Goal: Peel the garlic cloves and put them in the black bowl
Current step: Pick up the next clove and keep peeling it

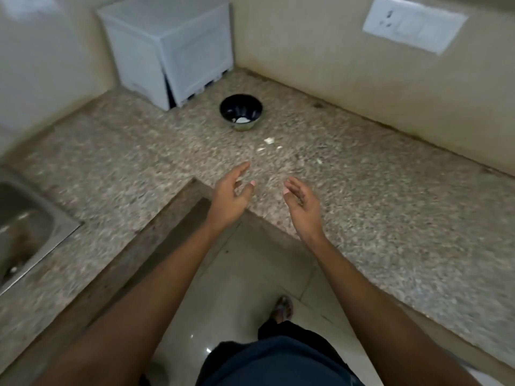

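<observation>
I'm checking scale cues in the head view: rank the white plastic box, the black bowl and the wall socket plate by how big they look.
1. white plastic box
2. wall socket plate
3. black bowl
All three sit far back, so the order looks reliable.

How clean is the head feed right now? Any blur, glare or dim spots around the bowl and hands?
Head view: dim and soft overall; motion blur smears the sink and counter; black bowl fairly readable, its white contents fuzzy; left hand and right hand blurred at the fingertips; small glare spots on the floor tile.
</observation>
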